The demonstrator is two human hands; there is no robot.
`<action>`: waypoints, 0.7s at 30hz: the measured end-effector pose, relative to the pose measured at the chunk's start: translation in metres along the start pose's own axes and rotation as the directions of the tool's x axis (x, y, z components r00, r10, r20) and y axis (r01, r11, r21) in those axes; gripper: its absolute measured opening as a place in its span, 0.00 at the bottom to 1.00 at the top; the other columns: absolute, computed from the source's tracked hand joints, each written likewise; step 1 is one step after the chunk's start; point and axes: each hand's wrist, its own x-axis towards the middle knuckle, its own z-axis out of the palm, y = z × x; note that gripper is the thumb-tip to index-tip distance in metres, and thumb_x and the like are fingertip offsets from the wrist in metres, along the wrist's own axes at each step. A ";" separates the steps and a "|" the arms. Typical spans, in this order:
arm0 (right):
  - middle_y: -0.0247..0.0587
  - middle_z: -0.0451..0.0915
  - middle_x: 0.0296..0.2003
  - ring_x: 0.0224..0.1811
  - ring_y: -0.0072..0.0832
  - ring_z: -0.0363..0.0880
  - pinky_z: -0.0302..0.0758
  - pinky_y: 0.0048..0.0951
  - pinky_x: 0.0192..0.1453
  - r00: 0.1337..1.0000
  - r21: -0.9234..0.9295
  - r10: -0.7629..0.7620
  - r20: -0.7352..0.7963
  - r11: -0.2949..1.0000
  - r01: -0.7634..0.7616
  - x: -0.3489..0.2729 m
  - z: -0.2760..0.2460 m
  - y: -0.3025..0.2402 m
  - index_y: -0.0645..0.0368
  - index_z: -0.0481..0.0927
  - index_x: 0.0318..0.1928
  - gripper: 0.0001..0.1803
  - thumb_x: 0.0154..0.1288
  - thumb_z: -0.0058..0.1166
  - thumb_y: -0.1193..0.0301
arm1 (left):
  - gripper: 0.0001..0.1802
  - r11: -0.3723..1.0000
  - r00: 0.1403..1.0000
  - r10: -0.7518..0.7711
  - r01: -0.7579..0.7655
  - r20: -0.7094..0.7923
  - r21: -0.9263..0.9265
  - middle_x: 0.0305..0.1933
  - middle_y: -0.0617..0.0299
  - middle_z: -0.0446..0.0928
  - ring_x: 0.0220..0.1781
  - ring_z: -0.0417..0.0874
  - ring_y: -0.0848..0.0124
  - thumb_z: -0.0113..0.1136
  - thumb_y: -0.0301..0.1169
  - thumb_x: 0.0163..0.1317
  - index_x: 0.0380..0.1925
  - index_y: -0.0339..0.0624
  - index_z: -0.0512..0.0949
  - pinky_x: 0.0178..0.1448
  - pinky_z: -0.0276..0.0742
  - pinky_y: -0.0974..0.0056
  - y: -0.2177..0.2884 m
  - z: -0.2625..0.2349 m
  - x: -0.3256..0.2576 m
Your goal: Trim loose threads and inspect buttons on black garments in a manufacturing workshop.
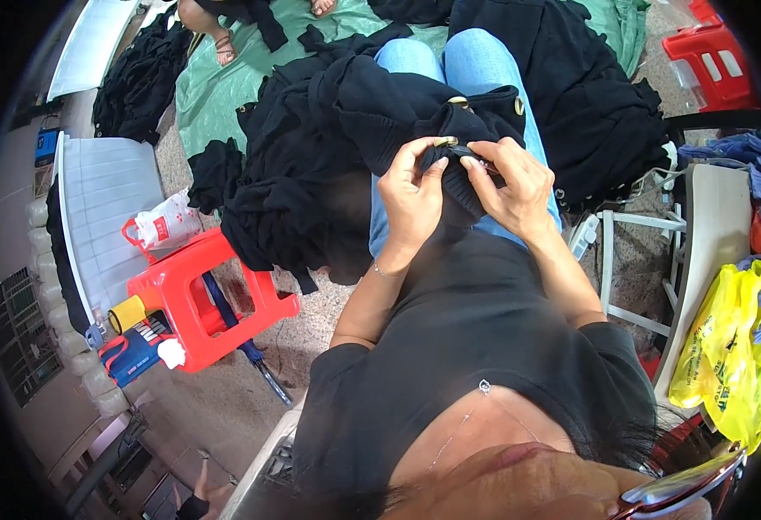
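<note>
A black knitted garment (pixel 376 108) with ribbed edging lies over my lap, on light blue jeans (pixel 484 65). My left hand (pixel 411 199) pinches its edge between thumb and fingers, right beside a gold-coloured button. My right hand (pixel 515 191) is closed on the same edge, its fingertips almost meeting the left ones. Something thin and dark shows under the right fingers, too small to name. Farther up the garment are two more gold buttons, one near its middle (pixel 458 101) and another (pixel 519 106) to the right.
Black garments are heaped on both sides, over a green sheet (pixel 203 108). A red plastic stool (pixel 194 299) stands at left, with a yellow roll (pixel 126 314) beside it. At right are a white metal frame (pixel 608 260), a yellow bag (pixel 718 355) and another red stool (pixel 714 65). Another person's feet (pixel 224 48) show at top left.
</note>
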 end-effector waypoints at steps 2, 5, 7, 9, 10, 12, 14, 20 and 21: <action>0.36 0.77 0.24 0.21 0.26 0.78 0.72 0.24 0.26 1.000 -0.002 -0.002 0.000 1.000 0.002 0.000 0.001 0.000 0.61 0.83 0.37 0.10 0.53 0.69 0.76 | 0.13 1.000 1.000 0.008 -0.008 0.004 -0.005 0.47 0.57 0.83 0.47 0.83 0.75 0.59 0.15 0.65 0.49 0.28 0.77 0.54 0.79 0.71 -0.001 0.000 0.000; 0.35 0.77 0.23 0.21 0.26 0.77 0.72 0.24 0.25 1.000 -0.019 -0.020 0.001 1.000 0.021 0.000 0.001 -0.001 0.61 0.83 0.37 0.10 0.53 0.69 0.76 | 0.13 1.000 1.000 0.006 -0.006 0.007 -0.014 0.47 0.57 0.83 0.47 0.83 0.75 0.59 0.15 0.64 0.49 0.28 0.77 0.54 0.79 0.71 -0.002 0.000 -0.001; 0.35 0.76 0.22 0.20 0.27 0.77 0.71 0.25 0.25 0.999 -0.039 -0.038 0.012 0.999 0.038 0.001 0.001 -0.002 0.60 0.83 0.37 0.10 0.53 0.68 0.76 | 0.13 0.998 1.000 -0.010 0.008 -0.024 -0.056 0.44 0.57 0.84 0.45 0.83 0.76 0.60 0.14 0.63 0.47 0.30 0.78 0.51 0.79 0.71 -0.003 0.001 -0.001; 0.35 0.75 0.22 0.20 0.28 0.76 0.71 0.25 0.25 0.999 -0.038 -0.035 0.009 0.999 0.035 0.001 0.001 -0.002 0.60 0.83 0.38 0.10 0.53 0.68 0.76 | 0.13 0.998 1.000 -0.014 0.013 -0.024 -0.055 0.44 0.56 0.84 0.45 0.84 0.76 0.59 0.14 0.63 0.47 0.30 0.78 0.51 0.79 0.71 -0.003 0.001 -0.001; 0.35 0.75 0.21 0.20 0.28 0.76 0.70 0.25 0.25 0.999 -0.038 -0.033 0.008 0.999 0.034 0.000 0.002 -0.001 0.59 0.84 0.38 0.11 0.52 0.68 0.76 | 0.13 0.998 1.000 -0.018 0.017 -0.025 -0.055 0.44 0.56 0.84 0.45 0.84 0.75 0.59 0.14 0.63 0.47 0.30 0.78 0.51 0.79 0.71 -0.002 0.001 -0.001; 0.34 0.76 0.22 0.20 0.25 0.75 0.70 0.24 0.24 0.999 -0.034 -0.036 0.018 0.999 0.037 -0.001 0.004 0.001 0.60 0.83 0.38 0.10 0.54 0.68 0.76 | 0.13 0.997 1.000 -0.022 0.021 -0.013 -0.072 0.44 0.56 0.84 0.45 0.84 0.75 0.59 0.14 0.63 0.47 0.30 0.78 0.51 0.79 0.71 -0.002 0.003 -0.002; 0.33 0.76 0.23 0.20 0.22 0.75 0.69 0.23 0.24 0.999 -0.030 -0.040 0.027 0.999 0.041 -0.005 0.005 0.001 0.60 0.83 0.38 0.09 0.56 0.67 0.75 | 0.13 0.996 1.000 -0.026 0.025 -0.001 -0.088 0.44 0.57 0.84 0.46 0.84 0.75 0.59 0.14 0.63 0.47 0.30 0.78 0.51 0.79 0.71 -0.002 0.003 -0.003; 0.23 0.77 0.32 0.32 0.09 0.71 0.66 0.13 0.40 0.786 0.830 0.613 0.085 0.394 -0.396 -0.002 0.004 0.016 0.63 0.80 0.49 0.11 0.68 0.61 0.74 | 0.13 1.000 1.000 0.017 -0.017 0.009 -0.016 0.47 0.58 0.83 0.47 0.82 0.75 0.60 0.15 0.63 0.48 0.31 0.78 0.53 0.78 0.71 0.000 0.010 -0.001; 0.22 0.76 0.32 0.31 0.08 0.70 0.66 0.13 0.39 0.778 0.814 0.621 0.096 0.400 -0.420 -0.001 -0.001 0.017 0.62 0.80 0.49 0.11 0.68 0.61 0.75 | 0.13 1.000 1.000 0.009 -0.009 0.015 -0.004 0.46 0.59 0.83 0.47 0.82 0.75 0.60 0.14 0.62 0.47 0.32 0.79 0.53 0.78 0.70 0.002 0.015 -0.002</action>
